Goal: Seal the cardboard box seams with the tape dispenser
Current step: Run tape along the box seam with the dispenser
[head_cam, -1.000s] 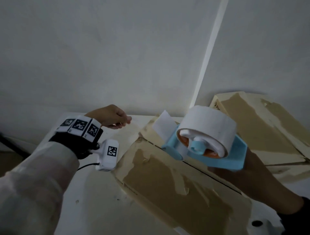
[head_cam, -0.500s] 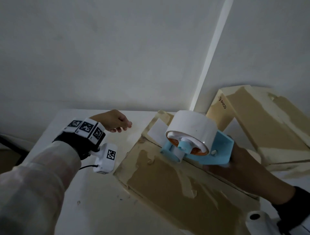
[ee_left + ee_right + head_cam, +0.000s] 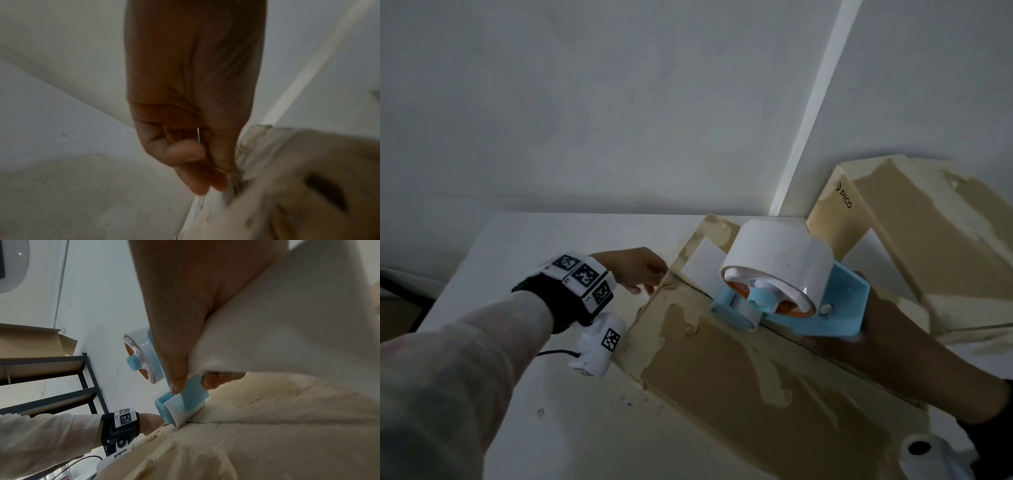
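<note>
The blue tape dispenser [image 3: 789, 291] is being gripped by the right hand [image 3: 887, 329], its roller set on the cardboard box [image 3: 739, 377] seam [image 3: 197, 422]. The seam is running back toward that wrist. The left hand [image 3: 635, 270], fingers curled loosely and gripping nothing, is being held at the box corner just ahead of the roller.

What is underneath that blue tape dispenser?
Under the blue tape dispenser lies the cardboard box; its roller sits on the dark seam between the flaps. The right hand grips the handle. How far tape already sticks beneath the roller is hidden.
</note>
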Demonstrator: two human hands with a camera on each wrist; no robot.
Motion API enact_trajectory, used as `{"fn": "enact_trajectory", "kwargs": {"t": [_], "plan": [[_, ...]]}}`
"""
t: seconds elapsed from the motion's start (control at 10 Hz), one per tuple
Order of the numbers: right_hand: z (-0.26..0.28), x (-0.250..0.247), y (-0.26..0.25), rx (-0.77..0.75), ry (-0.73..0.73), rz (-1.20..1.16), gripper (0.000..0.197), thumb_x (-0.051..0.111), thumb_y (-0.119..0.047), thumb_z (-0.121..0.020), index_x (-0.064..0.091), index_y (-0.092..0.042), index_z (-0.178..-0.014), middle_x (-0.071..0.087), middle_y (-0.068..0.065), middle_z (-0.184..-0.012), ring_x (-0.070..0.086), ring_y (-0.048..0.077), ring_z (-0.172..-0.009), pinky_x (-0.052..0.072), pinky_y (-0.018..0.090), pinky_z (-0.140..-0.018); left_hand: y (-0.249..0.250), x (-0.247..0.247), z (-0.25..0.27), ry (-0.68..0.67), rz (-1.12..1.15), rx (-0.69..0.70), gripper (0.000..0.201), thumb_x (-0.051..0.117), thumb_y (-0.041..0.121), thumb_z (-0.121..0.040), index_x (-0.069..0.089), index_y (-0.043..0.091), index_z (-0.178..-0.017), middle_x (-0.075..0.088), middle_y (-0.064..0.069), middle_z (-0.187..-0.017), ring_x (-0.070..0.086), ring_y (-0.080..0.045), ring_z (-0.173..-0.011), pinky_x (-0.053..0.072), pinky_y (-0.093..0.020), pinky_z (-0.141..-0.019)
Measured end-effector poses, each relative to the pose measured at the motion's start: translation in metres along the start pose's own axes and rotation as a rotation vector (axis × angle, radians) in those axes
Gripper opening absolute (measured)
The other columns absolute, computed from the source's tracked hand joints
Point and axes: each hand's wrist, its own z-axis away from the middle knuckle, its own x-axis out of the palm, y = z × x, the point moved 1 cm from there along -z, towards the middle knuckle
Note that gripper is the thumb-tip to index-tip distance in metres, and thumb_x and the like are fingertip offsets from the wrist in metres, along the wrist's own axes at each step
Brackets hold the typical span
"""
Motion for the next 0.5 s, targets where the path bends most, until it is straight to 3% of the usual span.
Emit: {"fn": "enact_trajectory", "kwargs": {"t": [0.1, 0.2, 0.3, 0.4, 0.5], "plan": [[-0.001, 0.002, 0.001, 0.044, 0.037, -0.054, 0.035, 0.065, -0.073, -0.053, 0.051, -0.059, -0.082, 0.058, -0.045, -0.079, 0.058, -0.017, -0.075, 0.048, 0.008, -0.062, 0.005, 0.003, -0.007, -0.049, 0.055, -0.041, 0.036, 0.045, 0.009, -0.092, 0.046, 0.015, -0.127, 0.061, -0.004, -0.102, 0.054, -0.004, -0.068, 0.049, -0.013, -0.053], [0.000, 0.000, -0.006, 0.059, -0.009, -0.007, 0.045, 0.060, -0.077, -0.039, 0.032, -0.081, -0.074, 0.047, -0.057, -0.076, 0.051, -0.026, -0.075, 0.042, -0.002, -0.065, 0.012, 0.003, -0.008, -0.083, 0.135, -0.079, 0.050, 0.042, 0.011, -0.095, 0.025, 0.021, -0.142, 0.057, -0.005, -0.116, 0.058, -0.011, -0.083, 0.052, -0.016, -0.051], [0.002, -0.006, -0.017, 0.062, -0.071, 0.037, 0.052, 0.063, -0.055, -0.051, 0.028, -0.081, -0.080, 0.042, -0.061, -0.081, 0.049, -0.028, -0.078, 0.040, -0.004, -0.066, 0.009, 0.012, -0.007, -0.136, 0.054, -0.173, 0.042, 0.034, 0.026, -0.099, 0.027, 0.019, -0.140, 0.049, -0.002, -0.129, 0.052, -0.021, -0.109, 0.056, -0.026, -0.057], [0.001, -0.002, -0.002, 0.006, -0.056, -0.016, 0.050, 0.071, -0.065, -0.053, 0.049, -0.050, -0.095, 0.062, -0.035, -0.091, 0.060, -0.012, -0.077, 0.049, 0.009, -0.065, -0.010, 0.028, -0.016, -0.157, -0.027, -0.305, 0.038, 0.039, 0.021, -0.098, 0.041, 0.005, -0.133, 0.049, -0.010, -0.132, 0.049, -0.032, -0.121, 0.052, -0.039, -0.085], [0.000, -0.001, 0.004, -0.005, -0.018, 0.009, 0.070, 0.070, -0.067, -0.050, 0.049, -0.025, -0.102, 0.066, -0.010, -0.084, 0.061, -0.010, -0.080, 0.050, 0.010, -0.068, -0.007, 0.028, -0.010, -0.178, -0.111, -0.259, 0.037, 0.043, 0.017, -0.096, 0.044, 0.004, -0.131, 0.051, -0.013, -0.130, 0.054, -0.024, -0.105, 0.050, -0.028, -0.068]]}}
